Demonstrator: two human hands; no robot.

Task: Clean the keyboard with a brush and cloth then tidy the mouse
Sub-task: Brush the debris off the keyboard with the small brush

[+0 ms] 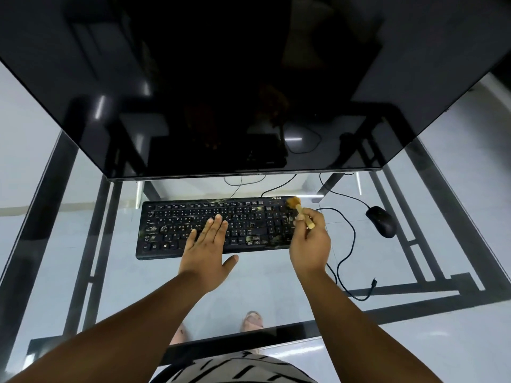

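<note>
While the left hand (208,244) lies flat and spread on the middle keys, gripping nothing, the keyboard (215,226) is pinned in place near the middle of the tabletop (276,277), its back edge just short of the dark monitor (249,87). I judge this to be the brushing step: pale smears of dust show along the board's left end and its front right corner, so the cleaning looks far from finished.

Moving right, the right hand (309,239) is closed around the wooden handle of the brush (300,212), pinched between fingers and thumb, with the bristle tuft pointing away from the person and sitting at the board's back right corner, just above the number pad. The bristles appear to touch the keys there, though blur makes that uncertain.

The next move, as I see it, calls for short sweeps across the number pad and then leftward along the rows, keeping the flat hand pressing so the board does not slide on the glass.

Further right, the mouse (381,221) rests well apart from both hands toward the right edge (its cable (351,244) loops back past the right wrist). No cloth is in view.
</note>
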